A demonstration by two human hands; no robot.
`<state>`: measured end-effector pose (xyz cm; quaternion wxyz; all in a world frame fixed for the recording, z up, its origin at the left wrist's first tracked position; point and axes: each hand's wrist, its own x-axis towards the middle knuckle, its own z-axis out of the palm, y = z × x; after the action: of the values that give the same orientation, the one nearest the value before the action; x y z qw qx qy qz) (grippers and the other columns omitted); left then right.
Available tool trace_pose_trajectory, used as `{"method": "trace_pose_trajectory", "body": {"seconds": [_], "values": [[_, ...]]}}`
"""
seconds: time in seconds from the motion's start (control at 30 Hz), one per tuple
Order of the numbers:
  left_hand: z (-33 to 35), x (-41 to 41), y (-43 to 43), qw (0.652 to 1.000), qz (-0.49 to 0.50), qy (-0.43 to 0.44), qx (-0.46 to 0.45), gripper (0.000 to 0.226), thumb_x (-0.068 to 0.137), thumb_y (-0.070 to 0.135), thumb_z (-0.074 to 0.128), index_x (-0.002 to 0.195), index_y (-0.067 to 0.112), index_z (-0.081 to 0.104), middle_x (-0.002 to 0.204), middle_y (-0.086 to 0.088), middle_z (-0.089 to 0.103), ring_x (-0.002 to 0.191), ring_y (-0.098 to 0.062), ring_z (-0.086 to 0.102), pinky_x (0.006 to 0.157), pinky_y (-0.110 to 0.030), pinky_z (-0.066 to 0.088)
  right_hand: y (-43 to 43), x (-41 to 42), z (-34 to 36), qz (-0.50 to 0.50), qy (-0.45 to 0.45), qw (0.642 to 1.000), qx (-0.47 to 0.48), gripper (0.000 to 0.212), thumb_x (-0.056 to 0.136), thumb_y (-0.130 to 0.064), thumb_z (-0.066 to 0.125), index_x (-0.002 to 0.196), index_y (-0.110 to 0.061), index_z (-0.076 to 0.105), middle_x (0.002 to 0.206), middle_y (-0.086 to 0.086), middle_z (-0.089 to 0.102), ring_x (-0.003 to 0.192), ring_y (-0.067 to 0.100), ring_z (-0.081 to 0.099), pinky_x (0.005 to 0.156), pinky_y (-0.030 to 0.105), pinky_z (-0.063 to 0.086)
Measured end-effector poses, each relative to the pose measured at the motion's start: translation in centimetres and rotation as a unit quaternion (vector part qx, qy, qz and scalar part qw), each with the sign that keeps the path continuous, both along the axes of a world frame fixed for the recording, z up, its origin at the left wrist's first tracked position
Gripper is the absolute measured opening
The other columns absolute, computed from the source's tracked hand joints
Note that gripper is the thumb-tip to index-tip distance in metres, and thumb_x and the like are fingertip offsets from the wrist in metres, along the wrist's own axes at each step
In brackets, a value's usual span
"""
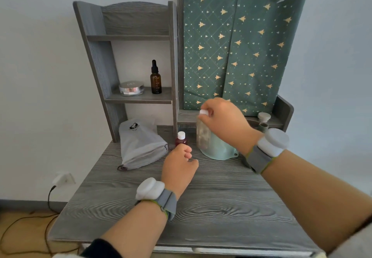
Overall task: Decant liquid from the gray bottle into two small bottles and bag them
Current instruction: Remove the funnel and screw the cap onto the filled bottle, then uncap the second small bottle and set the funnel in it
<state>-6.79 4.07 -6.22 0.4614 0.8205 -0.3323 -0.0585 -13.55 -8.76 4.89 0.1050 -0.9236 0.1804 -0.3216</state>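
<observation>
My right hand (223,122) pinches a small white cap (203,112) at the top of a blurred, translucent small bottle (203,135). That bottle stands by a pale green bowl-shaped thing (219,151). A second small bottle (181,139), filled with red liquid and capped in white, stands on the desk. My left hand (179,167) hovers just in front of it, fingers loosely curled, holding nothing. The gray bottle (262,127) stands open behind my right wrist, mostly hidden, with its gray cap (264,116) on the low ledge beside it. A gray drawstring bag (141,145) lies at the left.
A gray wooden desk (201,207) carries a shelf unit (138,96) with an amber dropper bottle (155,80) and a round silver tin (131,88). A green patterned cloth (237,52) hangs behind. A wall socket and cable (60,181) sit at the lower left.
</observation>
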Motion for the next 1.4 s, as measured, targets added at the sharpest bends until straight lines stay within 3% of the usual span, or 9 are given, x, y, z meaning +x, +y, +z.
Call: {"method": "trace_pose_trajectory", "body": {"seconds": [0.2, 0.4, 0.7, 0.83, 0.97, 1.07, 1.23, 1.4], "values": [[0.2, -0.7, -0.3, 0.997, -0.049, 0.046, -0.033, 0.054, 0.075, 0.031, 0.077, 0.124, 0.023, 0.055, 0.114, 0.007, 0.058, 0.105, -0.009, 0.056, 0.092, -0.027, 0.048, 1.2, -1.4, -1.9, 0.017, 0.062, 0.998, 0.021, 0.015, 0.086, -0.030, 0.062, 0.092, -0.017, 0.065, 0.088, -0.003, 0.058, 0.084, 0.019, 0.056, 0.073, 0.031, 0.046], [0.3, -1.2, -0.5, 0.995, -0.052, 0.056, -0.067, 0.041, 0.071, 0.040, 0.080, 0.104, 0.033, 0.056, 0.099, 0.020, 0.061, 0.091, 0.005, 0.057, 0.069, -0.010, 0.039, 1.9, -1.9, -2.8, 0.020, 0.071, 0.996, 0.045, 0.018, 0.084, -0.033, 0.064, 0.092, -0.018, 0.065, 0.087, -0.003, 0.063, 0.082, 0.016, 0.058, 0.071, 0.030, 0.047], [-0.2, -0.6, -1.1, 0.997, -0.041, 0.041, -0.058, 0.029, 0.075, 0.041, 0.077, 0.096, 0.030, 0.061, 0.091, 0.016, 0.066, 0.085, 0.002, 0.060, 0.070, -0.018, 0.047, 2.3, -2.2, -3.5, 0.018, 0.076, 0.996, 0.046, 0.021, 0.085, -0.035, 0.063, 0.093, -0.016, 0.062, 0.088, -0.003, 0.064, 0.082, 0.019, 0.060, 0.072, 0.033, 0.050], [0.0, -0.4, -1.0, 0.997, -0.059, 0.024, -0.045, 0.042, 0.077, 0.039, 0.076, 0.115, 0.028, 0.063, 0.103, 0.011, 0.068, 0.095, -0.007, 0.062, 0.083, -0.027, 0.051, 2.1, -2.1, -3.4, 0.008, 0.071, 0.996, 0.045, 0.031, 0.084, -0.047, 0.064, 0.093, -0.018, 0.062, 0.081, -0.004, 0.062, 0.076, 0.017, 0.057, 0.065, 0.028, 0.042], [0.2, -0.2, -0.8, 0.995, -0.079, 0.033, -0.045, 0.049, 0.078, 0.037, 0.076, 0.124, 0.033, 0.060, 0.103, 0.014, 0.068, 0.093, -0.001, 0.061, 0.080, -0.018, 0.048, 1.9, -2.0, -3.3, -0.014, 0.077, 0.996, 0.048, 0.038, 0.082, -0.052, 0.064, 0.087, -0.015, 0.061, 0.068, -0.006, 0.054, 0.070, 0.018, 0.055, 0.055, 0.026, 0.034], [0.4, 0.0, -0.7, 0.994, -0.091, 0.052, -0.043, 0.044, 0.077, 0.034, 0.077, 0.118, 0.032, 0.063, 0.095, 0.020, 0.065, 0.089, 0.007, 0.059, 0.074, -0.010, 0.043, 2.1, -1.8, -3.5, -0.010, 0.087, 0.995, 0.041, 0.035, 0.085, -0.046, 0.064, 0.082, -0.011, 0.057, 0.068, 0.000, 0.058, 0.068, 0.021, 0.056, 0.055, 0.027, 0.033], [0.7, 0.7, -0.8, 0.990, -0.120, 0.071, -0.032, 0.038, 0.077, 0.032, 0.079, 0.111, 0.023, 0.067, 0.104, 0.011, 0.069, 0.098, -0.005, 0.063, 0.090, -0.028, 0.050, 2.4, -1.5, -3.3, -0.006, 0.106, 0.994, -0.019, 0.029, 0.091, -0.039, 0.058, 0.085, -0.011, 0.053, 0.074, 0.002, 0.052, 0.070, 0.023, 0.048, 0.062, 0.029, 0.032], [0.8, 0.8, -0.8, 0.988, -0.127, 0.075, -0.041, 0.031, 0.077, 0.028, 0.080, 0.105, 0.020, 0.070, 0.101, 0.006, 0.073, 0.098, -0.007, 0.066, 0.088, -0.027, 0.051, 2.6, -1.4, -3.3, -0.004, 0.115, 0.992, -0.059, 0.027, 0.094, -0.036, 0.053, 0.084, -0.011, 0.048, 0.083, 0.010, 0.061, 0.071, 0.023, 0.044, 0.062, 0.029, 0.028]]}}
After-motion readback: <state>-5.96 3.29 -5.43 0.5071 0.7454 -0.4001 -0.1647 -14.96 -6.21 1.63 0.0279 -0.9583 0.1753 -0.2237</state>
